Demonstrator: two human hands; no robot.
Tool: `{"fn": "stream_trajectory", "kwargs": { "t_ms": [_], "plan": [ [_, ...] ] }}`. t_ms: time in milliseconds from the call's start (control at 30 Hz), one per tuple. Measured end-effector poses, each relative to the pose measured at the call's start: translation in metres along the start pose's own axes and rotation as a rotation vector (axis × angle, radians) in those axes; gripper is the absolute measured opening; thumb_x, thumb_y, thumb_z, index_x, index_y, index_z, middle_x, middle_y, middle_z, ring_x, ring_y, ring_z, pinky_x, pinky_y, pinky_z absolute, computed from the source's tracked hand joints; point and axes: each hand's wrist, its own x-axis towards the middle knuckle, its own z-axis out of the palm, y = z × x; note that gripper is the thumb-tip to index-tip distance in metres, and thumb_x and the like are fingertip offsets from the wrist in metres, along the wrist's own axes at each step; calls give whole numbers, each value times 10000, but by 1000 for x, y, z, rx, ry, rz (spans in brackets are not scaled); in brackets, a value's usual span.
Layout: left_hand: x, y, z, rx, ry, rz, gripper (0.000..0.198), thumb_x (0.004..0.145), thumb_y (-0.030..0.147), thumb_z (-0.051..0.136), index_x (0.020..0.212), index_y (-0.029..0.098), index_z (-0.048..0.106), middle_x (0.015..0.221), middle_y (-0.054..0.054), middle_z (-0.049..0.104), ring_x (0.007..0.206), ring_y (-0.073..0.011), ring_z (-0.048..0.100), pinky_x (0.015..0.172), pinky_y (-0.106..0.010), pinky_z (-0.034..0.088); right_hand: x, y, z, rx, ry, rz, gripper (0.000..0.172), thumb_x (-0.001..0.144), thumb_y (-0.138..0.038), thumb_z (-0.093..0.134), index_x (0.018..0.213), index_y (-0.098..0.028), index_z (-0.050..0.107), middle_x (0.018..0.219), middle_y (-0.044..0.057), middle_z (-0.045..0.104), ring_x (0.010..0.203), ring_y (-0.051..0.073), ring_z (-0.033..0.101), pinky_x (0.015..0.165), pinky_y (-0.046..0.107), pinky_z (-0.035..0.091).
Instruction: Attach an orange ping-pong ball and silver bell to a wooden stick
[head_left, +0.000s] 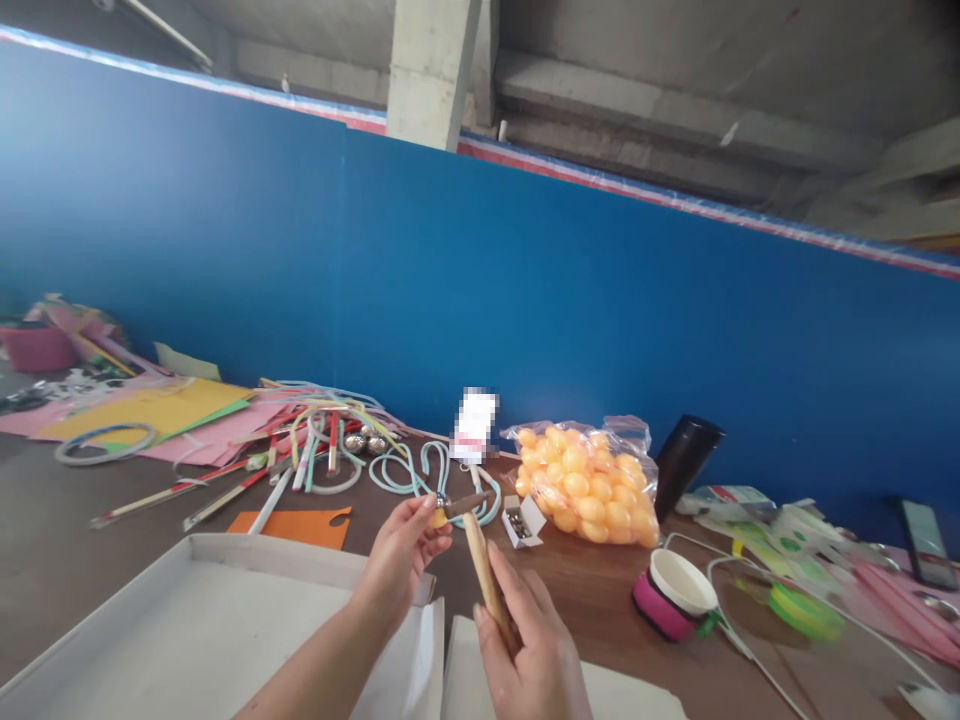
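Note:
My left hand (403, 555) pinches a small object (459, 507) with a yellow end, a shiny round silver part and a dark, pointed, blade-like piece that reaches to the right. Its exact kind is unclear. In my right hand (532, 640) is a pale wooden stick (484, 570), gripped along its length and tilted up to the left. The stick's top end is close by the dark pointed piece; whether they touch I cannot tell. Beyond the hands lies a small open white box (523, 522) with little metallic pieces inside.
A clear bag of orange balls (585, 485) lies behind my right hand, beside a black cylinder (686, 460). A pink-and-white cup (675, 595) stands at right. White trays (202, 620) are in front, coiled tubes (405, 470) and coloured paper (150, 410) at left. A blue partition (562, 300) rises behind.

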Motion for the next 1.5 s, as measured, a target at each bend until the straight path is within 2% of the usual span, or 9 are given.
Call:
{"fn": "stream_trajectory", "kwargs": {
  "t_ms": [200,400,567,1033,1233,1400,1500],
  "plan": [
    [0,-1,0,-29,-3,10,213,698,282,681,792,140,553,693,-13,579,606,-96,595,524,-181,499,2,-3,-5,37,27,13,451,863,-270,459,1309,-209,430,1124,98,572,988,230,583,800,275,499],
    [1,-1,-2,-27,-1,9,232,681,287,696,779,138,547,656,-7,566,600,-102,599,523,-183,500,1,-3,-4,-3,-61,-5,465,841,-238,478,1303,-205,436,1141,91,571,1008,230,577,819,270,495],
    [-1,1,-1,-18,-24,7,233,699,313,678,794,141,552,690,-6,566,614,-91,589,531,-176,496,3,-3,-10,39,-27,40,459,852,-238,477,1305,-200,419,1189,88,544,1080,226,530,876,282,466],
    [1,1,1,-5,-7,-2,244,700,330,673,790,151,533,672,5,548,591,-83,575,496,-165,480,2,-3,-11,55,-36,43,451,848,-238,484,1292,-192,424,1240,88,513,1121,230,497,908,299,446],
    [-1,1,0,28,3,10,256,692,328,682,809,144,547,663,-1,557,592,-86,576,505,-171,488,1,-2,-8,-12,-108,27,480,840,-214,474,1314,-189,405,1188,100,542,1057,236,548,875,300,472],
    [-2,1,1,63,21,22,280,677,340,694,816,141,555,693,-13,580,597,-85,581,514,-172,494,2,-2,-9,8,-47,17,471,844,-212,469,1311,-196,404,1214,94,525,1091,229,522,893,297,460],
    [-1,0,1,79,25,20,288,670,345,699,815,142,554,687,-10,578,595,-85,584,515,-171,495,2,-2,-8,-7,-68,19,478,837,-208,472,1310,-188,409,1197,101,534,1073,233,537,878,297,471]
  ]
}}
